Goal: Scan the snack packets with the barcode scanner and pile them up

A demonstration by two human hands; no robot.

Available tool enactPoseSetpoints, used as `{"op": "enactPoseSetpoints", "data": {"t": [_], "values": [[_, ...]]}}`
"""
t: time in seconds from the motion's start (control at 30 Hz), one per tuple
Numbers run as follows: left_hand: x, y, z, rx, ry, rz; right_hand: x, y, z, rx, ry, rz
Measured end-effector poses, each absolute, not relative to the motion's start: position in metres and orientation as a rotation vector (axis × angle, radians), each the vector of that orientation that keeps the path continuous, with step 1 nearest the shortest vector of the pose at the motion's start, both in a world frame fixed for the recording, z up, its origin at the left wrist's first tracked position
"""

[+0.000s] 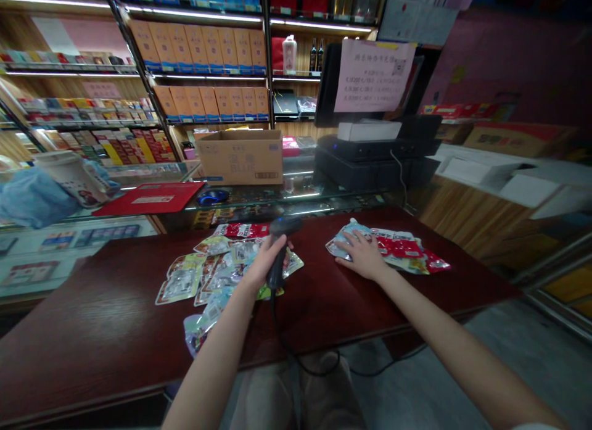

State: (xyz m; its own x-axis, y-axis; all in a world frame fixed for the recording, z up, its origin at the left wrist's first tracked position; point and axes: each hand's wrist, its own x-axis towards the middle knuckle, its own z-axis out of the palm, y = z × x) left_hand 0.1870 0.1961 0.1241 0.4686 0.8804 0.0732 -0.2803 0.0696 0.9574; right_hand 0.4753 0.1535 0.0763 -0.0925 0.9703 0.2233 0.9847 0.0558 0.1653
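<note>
My left hand (265,260) is wrapped round the handle of a black barcode scanner (276,266), held above the table with its cord hanging down. Behind and under that hand lies a loose spread of clear and coloured snack packets (182,281). Over to the right, my right hand (363,255) rests with fingers spread on a light blue packet (355,227). Red snack packets (403,246) lie in a small pile beside it. What the palm covers is hidden.
The dark red table (106,319) meets a glass counter. On the counter stand a cardboard box (240,158), a red folder (152,197), a blue mouse (213,197), a white cup (74,177) and a black register (361,161). The scanner cord (319,374) loops off the table's front edge.
</note>
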Motion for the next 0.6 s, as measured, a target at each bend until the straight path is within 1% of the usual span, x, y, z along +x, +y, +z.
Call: {"op": "enactPoseSetpoints", "data": {"t": [0.33, 0.47, 0.6], "values": [[0.185, 0.194, 0.127, 1.181, 0.616, 0.983, 0.513, 0.159, 0.066, -2.128, -2.071, -0.541], [0.183, 0.192, 0.129, 1.211, 0.618, 0.949, 0.519, 0.162, 0.071, -2.105, -2.005, -0.476], [0.180, 0.190, 0.132, 1.215, 0.612, 0.955, 0.483, 0.168, 0.080, -1.897, -1.926, -0.355]]}}
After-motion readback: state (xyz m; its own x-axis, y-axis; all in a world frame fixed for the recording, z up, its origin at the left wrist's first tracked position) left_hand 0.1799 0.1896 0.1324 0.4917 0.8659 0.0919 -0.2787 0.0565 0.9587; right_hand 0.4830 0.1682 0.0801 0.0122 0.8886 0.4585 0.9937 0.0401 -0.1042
